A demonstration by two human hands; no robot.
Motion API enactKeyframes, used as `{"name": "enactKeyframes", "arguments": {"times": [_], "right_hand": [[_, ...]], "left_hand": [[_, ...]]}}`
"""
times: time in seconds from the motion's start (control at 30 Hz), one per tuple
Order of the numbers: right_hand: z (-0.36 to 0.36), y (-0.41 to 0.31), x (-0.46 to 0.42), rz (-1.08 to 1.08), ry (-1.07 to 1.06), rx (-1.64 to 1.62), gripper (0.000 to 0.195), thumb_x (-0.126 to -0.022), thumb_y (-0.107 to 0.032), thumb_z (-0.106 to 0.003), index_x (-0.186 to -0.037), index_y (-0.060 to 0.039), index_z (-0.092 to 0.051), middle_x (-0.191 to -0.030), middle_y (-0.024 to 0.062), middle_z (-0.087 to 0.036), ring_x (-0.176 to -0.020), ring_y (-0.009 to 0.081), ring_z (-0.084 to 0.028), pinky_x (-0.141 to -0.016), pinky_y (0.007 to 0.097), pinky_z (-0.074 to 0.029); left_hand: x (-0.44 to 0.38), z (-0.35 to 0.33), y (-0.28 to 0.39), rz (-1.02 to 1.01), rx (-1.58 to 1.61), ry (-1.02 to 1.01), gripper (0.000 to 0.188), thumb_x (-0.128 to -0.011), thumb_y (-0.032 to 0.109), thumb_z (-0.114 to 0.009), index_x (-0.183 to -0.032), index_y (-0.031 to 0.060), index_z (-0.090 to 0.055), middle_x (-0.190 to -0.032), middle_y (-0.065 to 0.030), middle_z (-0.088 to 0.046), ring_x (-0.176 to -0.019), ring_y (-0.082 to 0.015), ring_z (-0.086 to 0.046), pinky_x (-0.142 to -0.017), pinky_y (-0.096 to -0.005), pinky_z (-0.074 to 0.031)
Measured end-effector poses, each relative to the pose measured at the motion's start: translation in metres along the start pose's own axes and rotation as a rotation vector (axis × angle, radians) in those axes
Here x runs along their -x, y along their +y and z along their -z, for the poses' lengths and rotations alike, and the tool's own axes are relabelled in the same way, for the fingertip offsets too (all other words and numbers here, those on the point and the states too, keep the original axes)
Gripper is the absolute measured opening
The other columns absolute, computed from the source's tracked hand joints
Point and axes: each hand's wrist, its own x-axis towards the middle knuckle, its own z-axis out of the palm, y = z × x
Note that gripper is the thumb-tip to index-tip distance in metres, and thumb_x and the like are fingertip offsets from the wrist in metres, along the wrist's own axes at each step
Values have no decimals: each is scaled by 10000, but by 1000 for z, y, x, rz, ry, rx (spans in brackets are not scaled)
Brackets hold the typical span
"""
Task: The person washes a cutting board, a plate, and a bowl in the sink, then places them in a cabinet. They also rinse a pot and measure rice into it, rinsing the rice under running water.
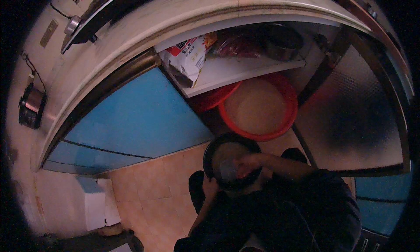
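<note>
A round dark pot [209, 157] is before me at knee height, with pale grain [224, 152] inside that looks like rice. My left hand [210, 186] grips its near left rim. My right hand [247, 163] reaches over the pot from the right, holding a pale, see-through cup [228, 169] low over the grain; its exact shape is blurred. Just beyond the pot stands a red plastic basin [290, 101], holding much more of the same grain [261, 107]. A second red rim [213, 99] shows partly under the shelf.
The cabinet's shelf [229, 78] overhangs the basin, bearing a white printed bag [187, 60], a plastic-wrapped reddish package [239, 47] and a dark pot [283, 43]. A textured glass door [357, 121] swings open at right. Blue panels [141, 114] close the left side.
</note>
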Motion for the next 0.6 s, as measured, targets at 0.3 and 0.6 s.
{"name": "enactKeyframes", "arguments": {"times": [0.3,0.6], "right_hand": [[-42,-87,139,477,351,778,436,-811,-447,-448,-1016,-68,-516,-918,78,-557,-832,170,-528,-767,265,-439],[134,-122,154,147,1476,1490,348,-787,-273,-492,-991,8,-517,-819,126,-574,-659,216,-560,-652,337,-460]], "left_hand": [[-17,-8,-48,-97,-25,-13,363,-719,159,-431,-1056,32,-476,-961,-190,-543,-892,-346,-506,-761,-394,-390],[-12,1,-10,88,28,-119,310,-735,155,-432,-1009,28,-500,-834,-162,-569,-774,-289,-541,-683,-373,-409]]}}
